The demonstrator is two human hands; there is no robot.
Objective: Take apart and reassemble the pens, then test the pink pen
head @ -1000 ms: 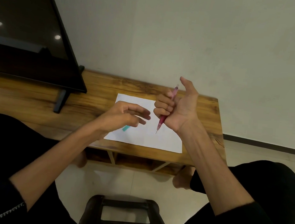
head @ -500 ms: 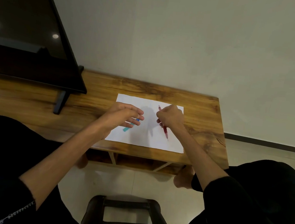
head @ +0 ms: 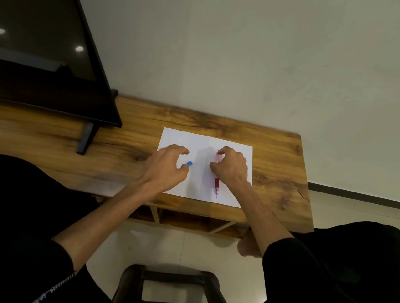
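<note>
Pink pen (head: 216,178) lies on the white paper (head: 205,140) at frame centre, pinched by my right hand (head: 229,168), while my left hand (head: 167,165) curls loosely around a blue piece (head: 189,163); a careless release could roll either off.

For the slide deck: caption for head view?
Right hand lays pink pen on paper; left hand reaches blue piece.

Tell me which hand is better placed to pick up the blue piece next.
Left. The left hand is spread just over the blue piece on the paper, fingertips beside it. The right hand is busy on the pink pen, farther away.
</note>
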